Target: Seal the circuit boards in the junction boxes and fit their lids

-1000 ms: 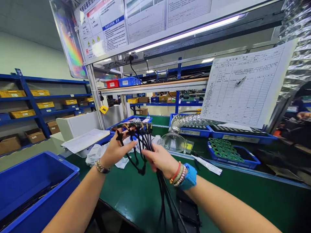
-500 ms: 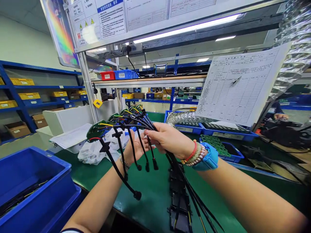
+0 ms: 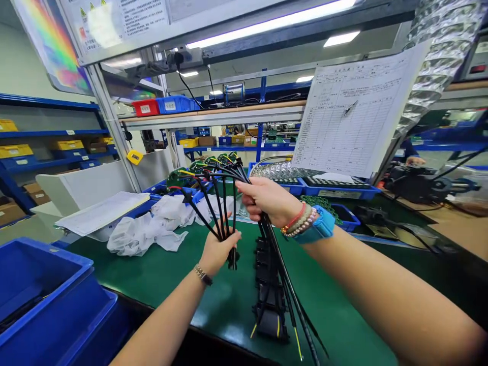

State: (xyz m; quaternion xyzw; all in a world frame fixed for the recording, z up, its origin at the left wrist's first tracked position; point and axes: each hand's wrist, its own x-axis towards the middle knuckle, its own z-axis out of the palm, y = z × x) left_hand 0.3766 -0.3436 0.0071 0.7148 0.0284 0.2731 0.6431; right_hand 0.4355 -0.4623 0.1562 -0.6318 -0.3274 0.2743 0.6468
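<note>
My right hand [image 3: 263, 200] is closed round a bundle of black cables [image 3: 276, 254], whose long tails hang down to the table with yellow wire tips. From the top of the bundle, several green circuit boards [image 3: 176, 179] with yellow and red wires fan out to the left. Short black cable branches [image 3: 217, 203] run down from the boards into my left hand [image 3: 220, 249], its fingers wrapped round them near their plug ends. Below the hanging cables, a row of black housings [image 3: 270, 295] lies on the green table.
Crumpled white plastic bags [image 3: 143, 231] lie left of my hands, beside papers [image 3: 102, 213]. A deep blue bin [image 3: 46, 284] with cables stands at the lower left. Blue trays [image 3: 339, 192] sit at the back right, under a hanging paper sheet [image 3: 354, 117]. Another person's hand [image 3: 415, 160] shows far right.
My left hand has closed round the loose hanging cable branches and gathered them together; it was open behind them before. The right hand keeps its hold on the bundle. The view has shifted.
</note>
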